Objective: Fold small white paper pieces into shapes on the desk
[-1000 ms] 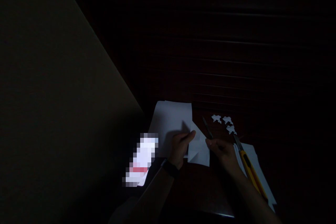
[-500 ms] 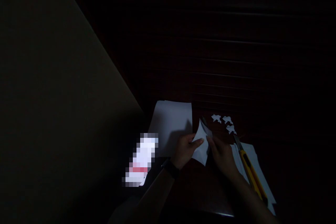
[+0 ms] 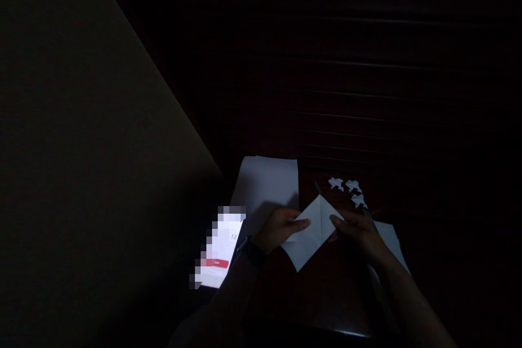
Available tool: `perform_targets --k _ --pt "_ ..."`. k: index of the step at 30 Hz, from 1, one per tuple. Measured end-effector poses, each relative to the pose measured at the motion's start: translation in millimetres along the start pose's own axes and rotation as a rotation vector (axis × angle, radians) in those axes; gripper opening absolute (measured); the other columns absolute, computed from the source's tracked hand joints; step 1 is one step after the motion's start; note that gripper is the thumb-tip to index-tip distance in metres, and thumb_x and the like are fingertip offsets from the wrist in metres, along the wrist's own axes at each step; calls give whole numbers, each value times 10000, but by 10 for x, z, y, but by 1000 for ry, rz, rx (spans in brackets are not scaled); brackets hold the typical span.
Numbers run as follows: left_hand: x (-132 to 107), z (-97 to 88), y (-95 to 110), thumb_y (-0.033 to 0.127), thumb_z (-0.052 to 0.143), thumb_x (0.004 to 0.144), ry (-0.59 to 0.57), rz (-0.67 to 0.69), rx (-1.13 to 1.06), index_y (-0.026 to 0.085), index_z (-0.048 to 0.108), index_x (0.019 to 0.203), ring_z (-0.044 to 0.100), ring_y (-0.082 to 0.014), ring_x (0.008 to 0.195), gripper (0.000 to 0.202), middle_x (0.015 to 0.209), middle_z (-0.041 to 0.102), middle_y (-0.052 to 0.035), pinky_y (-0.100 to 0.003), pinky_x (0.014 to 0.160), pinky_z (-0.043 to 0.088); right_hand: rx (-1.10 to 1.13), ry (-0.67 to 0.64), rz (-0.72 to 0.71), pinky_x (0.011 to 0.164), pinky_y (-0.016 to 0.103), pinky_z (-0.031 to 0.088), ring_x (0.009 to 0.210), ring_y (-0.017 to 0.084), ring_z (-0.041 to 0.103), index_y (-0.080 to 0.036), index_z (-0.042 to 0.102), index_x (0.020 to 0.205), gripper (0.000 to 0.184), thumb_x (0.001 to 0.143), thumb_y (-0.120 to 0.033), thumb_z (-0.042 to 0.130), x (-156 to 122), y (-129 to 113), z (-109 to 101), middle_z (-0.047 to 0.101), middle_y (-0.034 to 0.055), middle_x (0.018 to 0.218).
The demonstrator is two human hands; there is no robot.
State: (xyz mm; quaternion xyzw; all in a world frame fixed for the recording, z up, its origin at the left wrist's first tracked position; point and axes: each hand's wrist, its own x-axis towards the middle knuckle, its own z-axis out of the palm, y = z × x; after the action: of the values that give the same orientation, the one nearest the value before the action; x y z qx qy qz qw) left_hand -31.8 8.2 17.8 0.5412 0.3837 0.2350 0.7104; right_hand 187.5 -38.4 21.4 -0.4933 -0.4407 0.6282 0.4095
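Note:
Between my hands is a square sheet of white paper (image 3: 313, 231), turned corner-up, with a crease running down from its top corner. My left hand (image 3: 281, 227), with a dark watch at the wrist, pinches its left side, thumb on top. On the right side my right hand (image 3: 359, 231) grips the sheet, thumb on its face and fingers behind. Beyond my right hand lie three small folded white paper pieces (image 3: 336, 184) on the dark table. A cutter knife seen earlier is almost wholly behind my right hand and forearm.
A stack of white paper (image 3: 267, 179) lies at the back left. A lit phone (image 3: 218, 250), partly blurred out, is at the left by my left wrist. More white paper (image 3: 391, 239) lies under my right forearm. A pale wall (image 3: 101, 147) rises at the left.
The sheet was curved and turned side-on; now it is flatter, facing up with its crease showing. My right hand has moved right and now covers the cutter knife.

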Motion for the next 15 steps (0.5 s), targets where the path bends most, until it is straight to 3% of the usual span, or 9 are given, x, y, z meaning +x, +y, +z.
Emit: perform_targets --k 10,15 --pt "-47 -10 70 383 650 722 -53 -44 -71 108 693 845 594 -141 603 304 749 680 -62 -236 542 419 -109 -31 -8 629 277 472 634 151 617 -172 645 1084 322 796 -313 617 -19 -38 -107 700 51 790" --pt "-68 -1 115 328 643 743 -57 36 -147 128 663 1005 619 -172 723 330 861 686 -80 -262 629 445 -22 -25 6 629 297 479 604 156 628 -171 628 1113 367 757 -249 664 -40 -13 -129 709 48 724"
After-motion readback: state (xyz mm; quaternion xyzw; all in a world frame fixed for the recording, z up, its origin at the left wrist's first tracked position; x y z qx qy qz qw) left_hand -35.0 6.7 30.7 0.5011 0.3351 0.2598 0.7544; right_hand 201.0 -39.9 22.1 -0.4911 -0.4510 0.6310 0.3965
